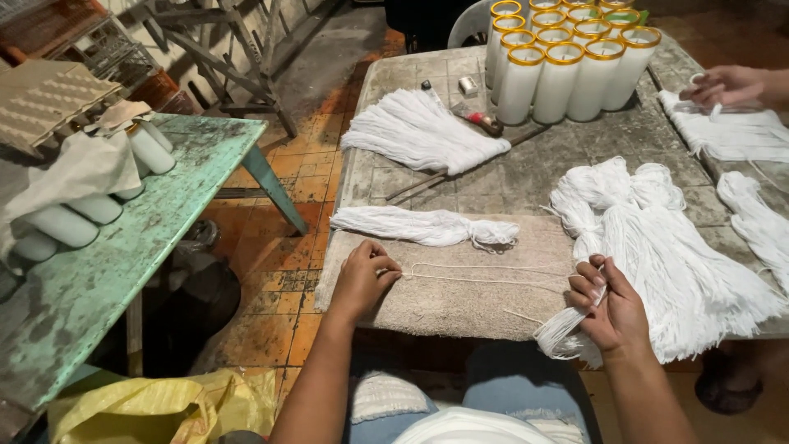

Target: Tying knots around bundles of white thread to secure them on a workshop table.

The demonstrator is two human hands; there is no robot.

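String (485, 275) runs left–right; left hand (362, 279) fingers pinch it; right hand (608, 308) fingers grasp wicks (657, 247).

White candle jars with gold rims (567, 57) clustered at worktop rear, small tool with red handle (479, 120) beside them, teal side table (123, 255) with lying candles (78, 218), yellow bag (156, 407) on floor, co-worker's hand (727, 85) top right

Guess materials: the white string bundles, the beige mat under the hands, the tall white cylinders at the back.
White string bundles: likely cotton, matte and soft; loose fibrous strands. Beige mat: looks like coarse woven cloth or towel, nubby surface, frayed edge. Tall white cylinders with yellow rims: probably wax in clear glass or plastic; smooth, slightly glossy walls. Right hand pinches a few strands; left hand presses one string on the mat.
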